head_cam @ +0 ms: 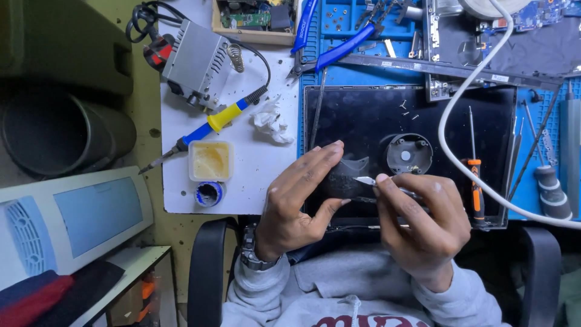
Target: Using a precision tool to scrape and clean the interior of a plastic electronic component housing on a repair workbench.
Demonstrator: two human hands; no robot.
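— What does the person hold now?

— The left hand [296, 197] has a small dark part [345, 177], maybe a fan piece, pinched between the thumb and the fingers; the grip is closed around it, just above the black laptop cover [411, 115] on the worktop. The right hand [423, 212] is closed on a thin metal tool [366, 180], and its tip touches the dark part

— How can one do this step well?

— I think the left hand must keep the part steady and low over the cover, so a slip does not throw it away. The tool should press lightly and away from the left fingers, because the tip is very near to them

— Anything that disturbs?

— The white cable [454, 157] runs just beside the right hand, and the orange screwdriver [476, 181] lies near. The small screws [408, 110] lie loose on the cover; better not to sweep them. The soldering iron [212, 124] is well apart
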